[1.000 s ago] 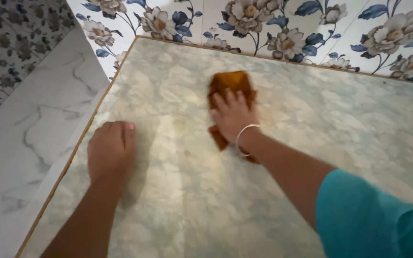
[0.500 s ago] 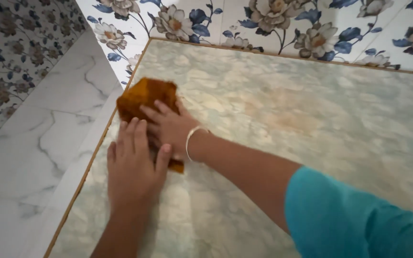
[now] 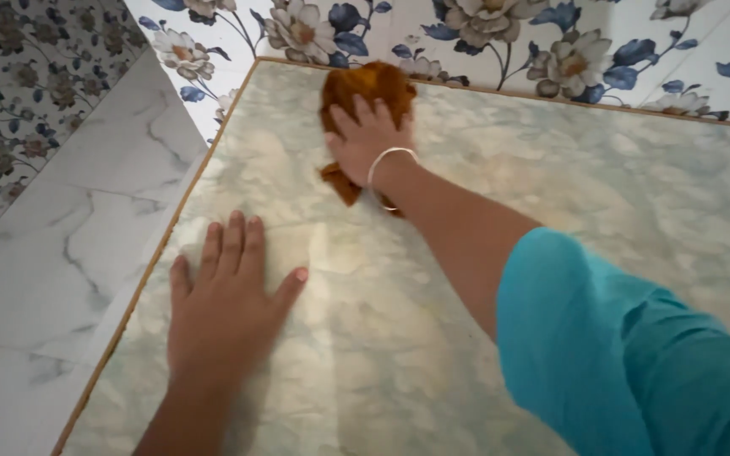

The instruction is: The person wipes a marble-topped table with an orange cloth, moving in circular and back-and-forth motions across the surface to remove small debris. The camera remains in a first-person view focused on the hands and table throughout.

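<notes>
Wiping stroke: your right hand (image 3: 369, 139) presses its fingers flat on the brown cloth (image 3: 365, 93) near the surface's far-left corner (left hand (image 3: 226, 308) splayed, empty); next, sweep uncovered marble

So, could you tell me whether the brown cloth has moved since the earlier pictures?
Yes. The brown cloth, under the right hand, has slid along the slab toward the flowered back wall.
</notes>
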